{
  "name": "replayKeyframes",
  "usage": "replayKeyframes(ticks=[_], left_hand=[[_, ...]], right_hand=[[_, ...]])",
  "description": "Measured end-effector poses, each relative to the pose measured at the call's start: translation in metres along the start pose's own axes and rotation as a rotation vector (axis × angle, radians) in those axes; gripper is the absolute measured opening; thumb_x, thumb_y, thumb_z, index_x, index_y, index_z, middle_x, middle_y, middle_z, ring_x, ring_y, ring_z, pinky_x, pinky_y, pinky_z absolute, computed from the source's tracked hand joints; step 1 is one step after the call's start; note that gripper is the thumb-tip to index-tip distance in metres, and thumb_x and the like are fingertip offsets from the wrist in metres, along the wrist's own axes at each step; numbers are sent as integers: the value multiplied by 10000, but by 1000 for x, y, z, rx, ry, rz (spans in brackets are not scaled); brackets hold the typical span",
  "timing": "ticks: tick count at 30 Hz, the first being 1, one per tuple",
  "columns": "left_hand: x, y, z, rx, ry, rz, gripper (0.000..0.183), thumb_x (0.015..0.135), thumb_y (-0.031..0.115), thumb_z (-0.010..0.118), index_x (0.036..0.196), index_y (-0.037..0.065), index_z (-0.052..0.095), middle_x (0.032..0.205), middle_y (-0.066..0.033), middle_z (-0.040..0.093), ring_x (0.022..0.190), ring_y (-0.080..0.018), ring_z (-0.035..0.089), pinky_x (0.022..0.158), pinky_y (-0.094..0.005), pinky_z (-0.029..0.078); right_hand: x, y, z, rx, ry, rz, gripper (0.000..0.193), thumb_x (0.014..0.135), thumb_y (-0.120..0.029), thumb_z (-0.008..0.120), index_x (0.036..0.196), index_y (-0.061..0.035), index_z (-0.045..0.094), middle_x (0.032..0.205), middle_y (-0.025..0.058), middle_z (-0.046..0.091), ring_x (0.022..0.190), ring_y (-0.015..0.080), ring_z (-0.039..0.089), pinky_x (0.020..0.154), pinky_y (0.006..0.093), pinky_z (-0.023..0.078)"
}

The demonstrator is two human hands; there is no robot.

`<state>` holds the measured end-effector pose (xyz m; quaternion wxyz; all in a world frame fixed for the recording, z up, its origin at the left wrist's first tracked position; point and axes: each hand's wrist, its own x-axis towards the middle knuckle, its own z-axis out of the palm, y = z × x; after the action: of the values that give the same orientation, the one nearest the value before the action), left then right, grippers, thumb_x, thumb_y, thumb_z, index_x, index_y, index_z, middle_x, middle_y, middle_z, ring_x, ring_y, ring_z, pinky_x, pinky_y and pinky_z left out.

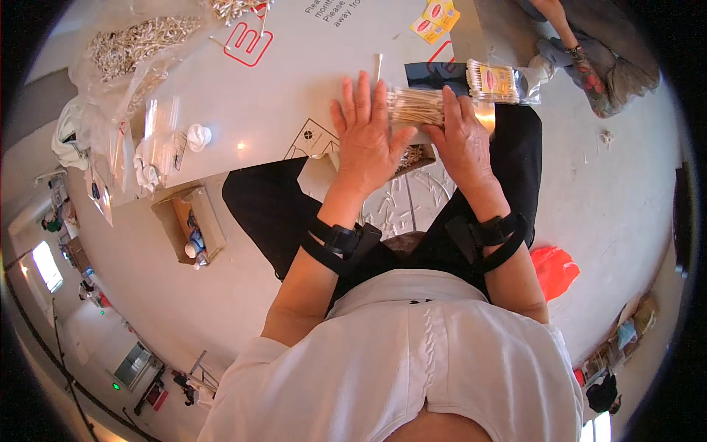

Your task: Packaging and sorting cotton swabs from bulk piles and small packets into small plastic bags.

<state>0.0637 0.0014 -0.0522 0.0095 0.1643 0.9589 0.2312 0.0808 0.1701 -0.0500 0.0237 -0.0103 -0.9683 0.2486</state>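
Note:
A bundle of cotton swabs (pixel 416 107) lies crosswise between my hands at the near edge of the white table (pixel 280 96). My right hand (pixel 465 140) grips its right end, with thumb below and fingers over the top. Against the left end rests my left hand (pixel 367 140), its fingers stretched out and spread. One loose swab (pixel 378 68) points away just beyond my left fingertips. To the right of the bundle is a clear packet of swabs (pixel 493 81) with a yellow label, beside a dark shiny sheet (pixel 434 76).
Yellow cards (pixel 434 20) lie at the far side. A clear bag of loose swabs (pixel 140 44) sits far left, near a white round cap (pixel 199 138). Below the table edge, a box (pixel 416 158) holds swabs, others scattered under it. Another person's arm (pixel 563 29) shows far right.

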Motion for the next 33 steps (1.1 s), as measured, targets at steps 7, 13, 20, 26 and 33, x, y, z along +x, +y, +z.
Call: replayKeyframes(ticks=[7,13,20,26,33], left_hand=[[-7,6,5,8,-27,-9,796,883,570,385,1390,-25,235,1486,-206,115,1371,-408,51,1064,-566,54],[-3,8,3,20,-43,38,793,876,564,413,1378,-31,261,1482,-206,123,1370,-405,63,1072,-547,75],[2,11,7,-298,270,95,616,829,338,619,1271,-27,392,1303,-215,399,1206,-378,356,1002,-476,270],[6,5,-1,-158,300,-136,243,723,80,659,922,22,533,927,-142,521,884,-344,465,765,-436,395],[17,15,-16,-250,458,-4,156,703,-4,646,828,35,561,884,-110,549,812,-299,506,698,-398,426]], right_hand=[[2,-4,0,31,-56,40,608,771,-203,677,1268,10,400,1065,185,510,886,365,580,715,408,498],[3,-4,3,-60,-13,-19,625,720,-216,702,1215,47,424,989,175,527,847,332,596,663,382,522],[7,-9,-2,120,74,-31,548,716,-156,705,1149,50,439,941,212,547,807,379,595,662,412,514],[8,-10,-2,195,34,21,523,725,-129,698,1145,43,439,918,246,579,805,408,599,675,438,510],[7,-19,-5,473,-32,31,544,725,-104,707,1186,2,439,879,220,610,786,394,618,660,415,507]])
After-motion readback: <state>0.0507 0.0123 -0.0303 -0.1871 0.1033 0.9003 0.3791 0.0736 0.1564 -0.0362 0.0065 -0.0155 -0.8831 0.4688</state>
